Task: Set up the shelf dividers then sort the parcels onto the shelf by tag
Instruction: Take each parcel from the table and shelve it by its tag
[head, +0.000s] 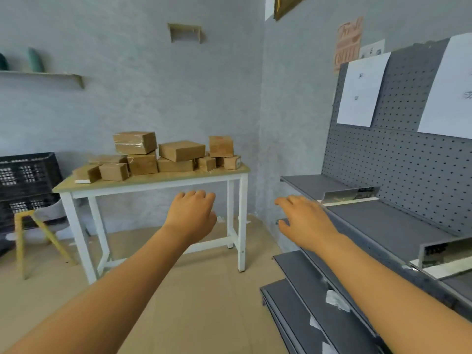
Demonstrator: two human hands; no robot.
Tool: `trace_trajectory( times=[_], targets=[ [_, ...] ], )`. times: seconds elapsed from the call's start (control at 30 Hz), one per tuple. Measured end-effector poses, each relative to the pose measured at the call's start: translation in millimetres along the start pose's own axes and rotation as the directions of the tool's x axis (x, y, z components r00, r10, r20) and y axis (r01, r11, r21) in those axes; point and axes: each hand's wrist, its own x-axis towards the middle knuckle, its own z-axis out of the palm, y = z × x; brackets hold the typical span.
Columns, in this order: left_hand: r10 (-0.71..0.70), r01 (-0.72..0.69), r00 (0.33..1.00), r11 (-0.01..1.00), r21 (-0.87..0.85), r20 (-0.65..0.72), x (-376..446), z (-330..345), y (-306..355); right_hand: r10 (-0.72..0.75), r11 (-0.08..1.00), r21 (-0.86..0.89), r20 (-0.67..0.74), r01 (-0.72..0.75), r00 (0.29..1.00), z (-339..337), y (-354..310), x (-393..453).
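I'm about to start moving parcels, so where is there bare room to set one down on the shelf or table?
The grey shelf is bare between the two metal dividers, and also left of the far divider. The table is crowded: cardboard parcels fill its back, leaving only a bare strip along the front edge. Both hands, left hand and right hand, hold nothing.

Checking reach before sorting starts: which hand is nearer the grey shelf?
Right. The right hand hovers at the front edge of the grey shelf; the left hand hangs further left, in front of the white table, both empty.
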Motion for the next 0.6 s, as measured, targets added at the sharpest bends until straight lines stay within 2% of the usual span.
trace_trajectory(
  times=[0.4,0.6],
  targets=[
    [-0.123,0.120,0.989,0.992,0.037,0.081,118.9,116.0,-106.1,-0.108,0.985,0.138,0.048,0.100,0.993,109.8,-20.3,211.2],
    [-0.240,0.236,0.967,0.970,0.051,0.089,178.6,163.1,-169.9,-0.171,0.976,0.146,0.062,0.161,0.983,156.1,-38.6,326.8]
  ],
)
